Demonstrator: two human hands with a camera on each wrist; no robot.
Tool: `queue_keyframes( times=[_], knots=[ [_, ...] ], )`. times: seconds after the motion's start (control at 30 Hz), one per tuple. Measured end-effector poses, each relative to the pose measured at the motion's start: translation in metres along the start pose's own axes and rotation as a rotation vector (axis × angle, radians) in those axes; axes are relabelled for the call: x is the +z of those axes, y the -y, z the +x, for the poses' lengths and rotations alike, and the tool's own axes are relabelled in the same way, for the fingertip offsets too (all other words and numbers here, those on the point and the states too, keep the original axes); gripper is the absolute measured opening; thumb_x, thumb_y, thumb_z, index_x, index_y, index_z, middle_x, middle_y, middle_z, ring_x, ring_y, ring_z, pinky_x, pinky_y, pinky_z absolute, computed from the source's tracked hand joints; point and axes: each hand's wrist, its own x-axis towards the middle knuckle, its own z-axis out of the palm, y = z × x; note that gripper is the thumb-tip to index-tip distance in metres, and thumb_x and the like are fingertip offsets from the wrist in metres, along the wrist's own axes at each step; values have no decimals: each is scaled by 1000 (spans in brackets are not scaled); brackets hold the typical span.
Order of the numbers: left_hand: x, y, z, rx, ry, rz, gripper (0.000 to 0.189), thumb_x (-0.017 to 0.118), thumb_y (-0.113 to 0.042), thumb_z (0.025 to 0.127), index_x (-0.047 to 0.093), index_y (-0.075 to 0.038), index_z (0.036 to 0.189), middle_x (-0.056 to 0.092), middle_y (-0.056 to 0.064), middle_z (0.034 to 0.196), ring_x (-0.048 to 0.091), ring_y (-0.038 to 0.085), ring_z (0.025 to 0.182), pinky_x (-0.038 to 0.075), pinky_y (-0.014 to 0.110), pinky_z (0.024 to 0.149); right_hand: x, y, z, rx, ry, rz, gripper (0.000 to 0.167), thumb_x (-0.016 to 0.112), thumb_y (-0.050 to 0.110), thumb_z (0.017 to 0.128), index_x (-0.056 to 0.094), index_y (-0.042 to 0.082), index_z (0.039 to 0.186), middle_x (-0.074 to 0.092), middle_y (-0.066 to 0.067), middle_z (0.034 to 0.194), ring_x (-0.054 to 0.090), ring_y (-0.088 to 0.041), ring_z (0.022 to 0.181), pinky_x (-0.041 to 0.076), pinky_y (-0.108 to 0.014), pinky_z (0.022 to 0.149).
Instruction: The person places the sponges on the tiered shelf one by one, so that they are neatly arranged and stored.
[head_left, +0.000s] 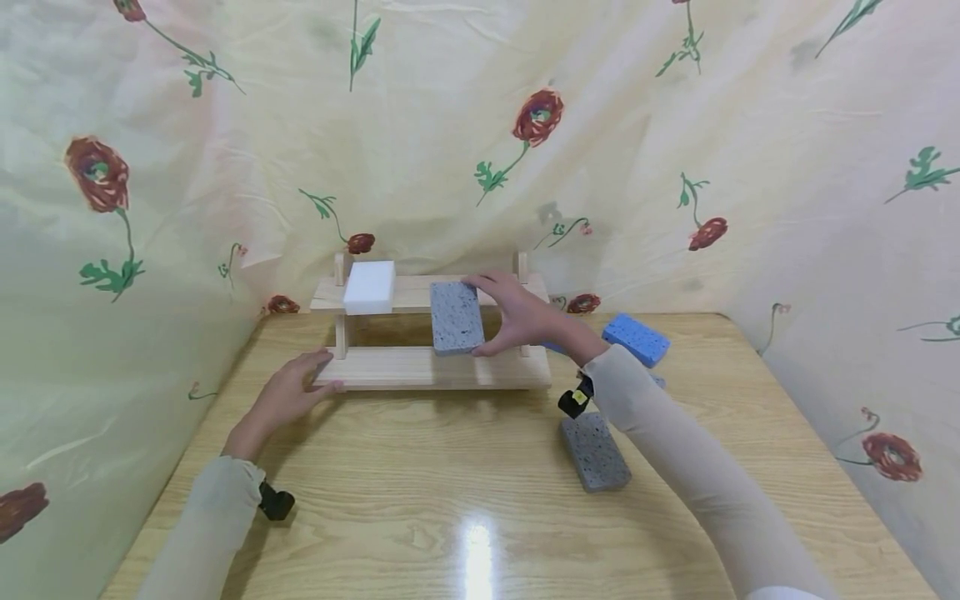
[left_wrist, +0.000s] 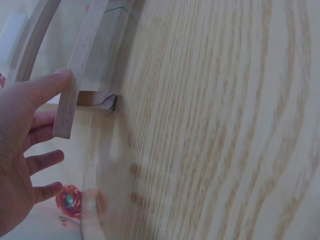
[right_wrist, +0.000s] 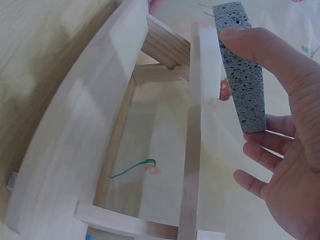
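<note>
My right hand (head_left: 521, 315) grips a grey speckled sponge (head_left: 456, 318) by its edges, in front of the upper board of a two-tier wooden shelf (head_left: 431, 367). In the right wrist view the thumb lies on one side of the sponge and the fingertips (right_wrist: 254, 140) on the other. A white sponge block (head_left: 370, 287) sits on the upper board, toward the left. At the lower board's left end, my left hand (head_left: 288, 390) holds the wood, its thumb (left_wrist: 50, 86) along the front edge and other fingers behind.
On the table (head_left: 390, 483), right of the shelf, lie another grey sponge (head_left: 596, 454) and a blue sponge (head_left: 636, 339). Other blue pieces are partly hidden by the right arm. A flowered cloth (head_left: 435, 150) hangs behind and at both sides.
</note>
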Motion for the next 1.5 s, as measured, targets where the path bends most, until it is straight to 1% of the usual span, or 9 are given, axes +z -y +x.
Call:
queue_keyframes(
  times=[0.13,0.27,0.5,0.7,0.77,0.93,1.1,1.23,1.5],
  knots=[
    [0,0,0,3,-5,1,75,68,-48,96,48,2,148,41,27,157,36,52,144,30,68,118,-3,-1,9,5,-11,-12,110,95,35,68,35,7,156,45,-13,148,42,-30,135,41,-51,114],
    [0,0,1,-1,0,-1,76,68,-49,96,47,1,149,41,27,158,36,51,145,30,67,119,-5,0,16,26,-17,-13,110,94,35,68,35,10,157,46,-12,147,41,-31,136,41,-51,114],
    [0,0,1,-5,1,-4,76,68,-49,96,47,1,149,41,26,158,36,51,145,29,67,119,-7,2,28,57,-21,-40,113,93,40,68,33,8,158,44,-12,150,39,-30,139,40,-50,117],
    [1,0,1,9,-14,-8,74,69,-47,96,48,2,148,42,26,157,37,51,144,30,67,119,-9,3,36,62,-37,-23,113,93,38,68,33,5,157,44,-12,149,40,-32,137,40,-50,115],
    [1,1,0,14,-11,-5,74,69,-46,96,47,2,149,41,27,157,37,51,144,30,67,119,-10,3,38,66,-44,-22,114,94,38,67,33,6,157,44,-11,149,41,-31,136,41,-49,115],
    [1,1,0,18,-10,-6,74,69,-44,96,47,3,149,41,27,157,37,52,144,29,66,119,-10,4,44,68,-51,-48,116,93,40,66,33,6,158,46,-10,147,44,-29,134,42,-48,113],
    [2,1,-1,25,-13,-8,74,68,-44,97,47,3,149,41,27,157,37,52,144,30,67,118,-10,1,50,68,-54,-76,114,93,40,66,34,5,157,46,-12,148,45,-31,134,42,-48,114],
    [2,1,-1,28,-13,-4,73,68,-45,97,47,2,149,42,26,157,37,52,143,30,67,118,-9,-1,55,83,-55,-82,113,92,42,67,34,7,157,46,-12,150,44,-29,134,43,-48,113],
    [2,3,-1,17,-11,-17,74,68,-46,97,47,2,149,41,26,158,36,51,145,30,67,119,-3,-8,61,109,-69,-89,114,93,41,66,34,7,158,46,-12,149,43,-28,134,43,-46,114]
  ],
)
